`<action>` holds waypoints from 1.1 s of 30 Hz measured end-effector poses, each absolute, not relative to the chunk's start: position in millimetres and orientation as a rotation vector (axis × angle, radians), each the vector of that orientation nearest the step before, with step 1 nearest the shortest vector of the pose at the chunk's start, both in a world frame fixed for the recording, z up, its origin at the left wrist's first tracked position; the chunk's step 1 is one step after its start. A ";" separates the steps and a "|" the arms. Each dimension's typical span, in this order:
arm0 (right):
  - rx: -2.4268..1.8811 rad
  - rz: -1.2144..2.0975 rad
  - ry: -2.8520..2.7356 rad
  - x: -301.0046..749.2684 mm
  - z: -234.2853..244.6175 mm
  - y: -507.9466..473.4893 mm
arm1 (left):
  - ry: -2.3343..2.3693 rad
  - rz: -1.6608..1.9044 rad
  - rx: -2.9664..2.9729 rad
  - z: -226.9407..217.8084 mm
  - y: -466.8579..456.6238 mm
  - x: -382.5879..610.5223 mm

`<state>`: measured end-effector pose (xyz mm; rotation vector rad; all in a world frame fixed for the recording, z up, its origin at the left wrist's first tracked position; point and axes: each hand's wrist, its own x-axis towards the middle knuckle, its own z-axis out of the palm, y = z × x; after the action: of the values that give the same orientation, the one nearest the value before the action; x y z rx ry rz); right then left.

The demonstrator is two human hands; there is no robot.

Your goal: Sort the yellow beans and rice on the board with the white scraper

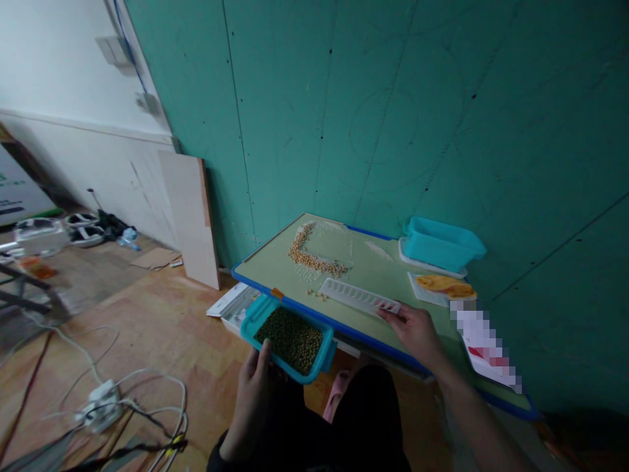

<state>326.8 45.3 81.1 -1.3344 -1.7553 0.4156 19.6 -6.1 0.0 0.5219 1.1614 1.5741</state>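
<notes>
My left hand (253, 387) is closed on the near side of a turquoise plastic container (328, 357), thumb over the rim. Inside it lie small green beans (280, 331) and pale yellow beans (307, 347). The container is at the front edge of a low table (265, 262). In my right hand (415, 334), the fingers pinch one end of a white slotted plastic strip (354, 296), low over the tabletop or resting on it; I cannot tell which. Beyond the strip, yellow beans (318, 262) form a bent band, with white grains (378, 250) scattered around. Several loose beans (316, 295) sit beside the strip's far end.
Toward the table's right stand an empty turquoise container (442, 242), a folded yellow cloth-like item (445, 286) and a partly blurred white packet (484, 347). A green wall (344, 131) rises behind. Cables and a power strip (101, 406) lie on the floor at left.
</notes>
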 end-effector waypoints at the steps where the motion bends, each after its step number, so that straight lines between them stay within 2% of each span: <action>1: -1.337 0.398 -1.765 324.7 80.7 41.1 | 1.165 1.561 0.519 -0.2 -6.0 19.7; 10: -1.226 0.328 -1.844 274.9 82.3 13.0 | 1.143 1.521 0.492 -2.5 -5.6 19.6; 18: -1.350 0.263 -1.694 278.5 80.2 46.5 | 1.096 1.511 0.518 -10.9 -4.6 18.1; 28: -1.246 0.513 -1.814 268.3 90.7 39.1 | 1.101 1.511 0.497 -0.3 -5.5 21.0; 33: -1.259 0.464 -1.661 288.3 99.0 57.2 | 1.107 1.480 0.521 -2.5 -5.5 18.9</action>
<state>288.3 57.2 99.0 -1.2587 -1.6609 0.4645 18.9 -5.5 -2.5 0.5206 1.1069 1.4804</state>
